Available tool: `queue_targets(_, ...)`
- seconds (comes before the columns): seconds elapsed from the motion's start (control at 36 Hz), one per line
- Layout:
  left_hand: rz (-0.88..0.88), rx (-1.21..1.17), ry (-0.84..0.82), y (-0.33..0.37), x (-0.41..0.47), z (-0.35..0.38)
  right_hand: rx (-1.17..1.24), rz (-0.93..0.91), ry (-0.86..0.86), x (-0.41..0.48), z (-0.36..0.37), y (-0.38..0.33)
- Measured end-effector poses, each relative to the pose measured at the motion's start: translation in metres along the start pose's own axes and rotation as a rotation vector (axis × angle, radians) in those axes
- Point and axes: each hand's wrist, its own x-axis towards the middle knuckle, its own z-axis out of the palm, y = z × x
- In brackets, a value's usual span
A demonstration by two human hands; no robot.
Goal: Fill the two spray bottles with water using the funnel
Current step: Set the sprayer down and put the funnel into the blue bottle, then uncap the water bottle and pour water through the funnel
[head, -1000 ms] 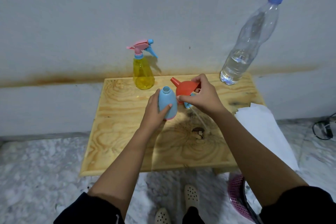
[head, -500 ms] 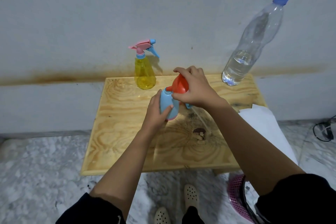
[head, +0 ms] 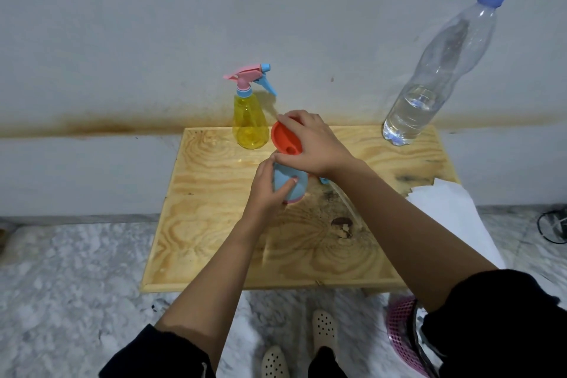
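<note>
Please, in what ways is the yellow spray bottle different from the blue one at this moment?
The yellow spray bottle is see-through and wears its pink trigger head; the blue bottle is opaque, headless, with the orange funnel at its top. The yellow spray bottle stands untouched near the wall; the left hand grips the blue bottle and the right hand holds the funnel. Both stand upright on the wooden table.

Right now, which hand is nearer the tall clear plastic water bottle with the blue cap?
Right. The right hand, holding the orange plastic funnel, is left of the water bottle; the left hand, gripping the light-blue spray bottle, is farther left.
</note>
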Motion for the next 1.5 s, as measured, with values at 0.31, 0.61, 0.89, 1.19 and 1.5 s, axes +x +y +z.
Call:
queue_targets(0.31,-0.026,-0.031,0.020,-0.001,-0.001,0.001,-0.172,-0.042,-0.023,0.004,0.008,0.001)
queue_targets(0.61,-0.018,0.011,0.018,0.001,-0.003,-0.003,-0.122,-0.031,-0.045,0.000,0.004,-0.004)
queue_targets(0.89,-0.023,0.122,-0.008,0.008,-0.018,-0.019,0.034,0.015,0.011,-0.027,-0.016,-0.009)
queue_targets(1.19,-0.024,0.335,-0.214,0.020,-0.051,-0.018,0.138,0.346,0.121,-0.107,-0.017,0.024)
queue_targets(1.5,0.038,0.448,-0.411,0.058,-0.035,0.038,0.105,0.677,0.054,-0.163,-0.018,0.078)
